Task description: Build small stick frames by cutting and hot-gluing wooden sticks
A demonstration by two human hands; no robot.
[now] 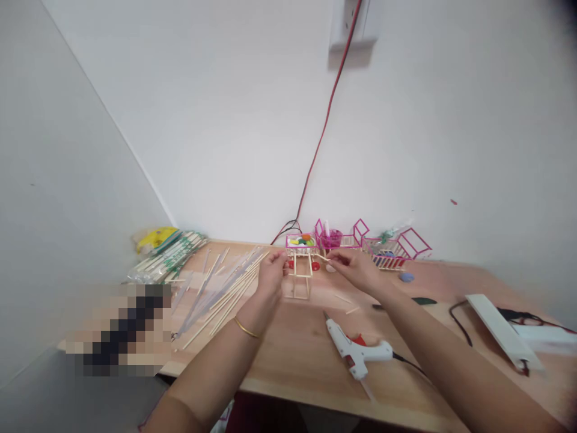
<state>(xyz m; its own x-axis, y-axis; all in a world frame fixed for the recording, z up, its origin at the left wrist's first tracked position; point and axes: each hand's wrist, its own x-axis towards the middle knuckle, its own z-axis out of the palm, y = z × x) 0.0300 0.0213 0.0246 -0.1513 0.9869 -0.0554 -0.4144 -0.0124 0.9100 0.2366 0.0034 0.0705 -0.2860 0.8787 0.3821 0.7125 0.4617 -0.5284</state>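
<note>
My left hand (271, 275) is closed at the left side of a small frame of wooden sticks (311, 268), its fingertips gripping the frame's edge. Below that, the frame's lower part looks faint and blurred. My right hand (355, 269) pinches a short wooden stick (323, 257), whose far end is close to the frame's upper right corner; whether they touch I cannot tell. Red round pieces (316, 266) show beside the frame. Nearer to me lies a white glue gun (356, 349) with a red trigger, its nozzle pointing up and left.
Loose wooden sticks (234, 291) and clear glue sticks (192, 307) spread to the left, near bagged sticks (174, 258). Pink-edged stick baskets (390, 255) stand along the wall. A white power strip (502, 331) lies at right; a red cable (327, 120) hangs down the wall.
</note>
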